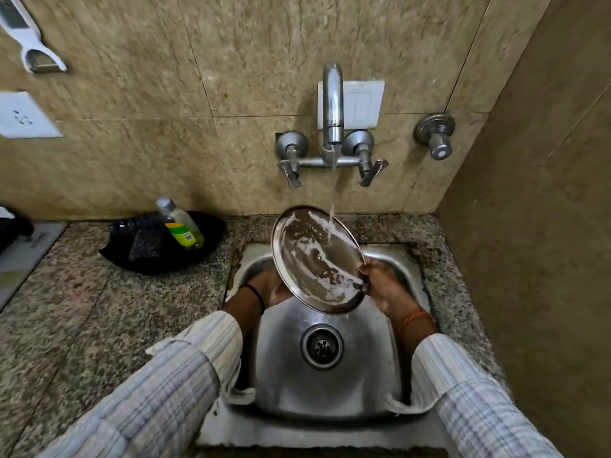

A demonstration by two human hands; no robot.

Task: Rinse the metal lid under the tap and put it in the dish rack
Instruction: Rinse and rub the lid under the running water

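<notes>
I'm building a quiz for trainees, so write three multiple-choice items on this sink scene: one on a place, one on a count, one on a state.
1. Where does the clear bottle of yellow-green liquid lie?
A. In the sink
B. On the black tray left of the sink
C. Hanging on the wall

2. How many lever handles does the wall tap have?
A. One
B. Two
C. Four

3. What state is the round metal lid in?
A. Dry and clean
B. Streaked with white suds under running water
C. Lying flat over the drain

Answers: 1 B, the bottle rests on the tray. 2 B, one lever on each side of the tap. 3 B, both hands tilt the lid into the stream.
</notes>
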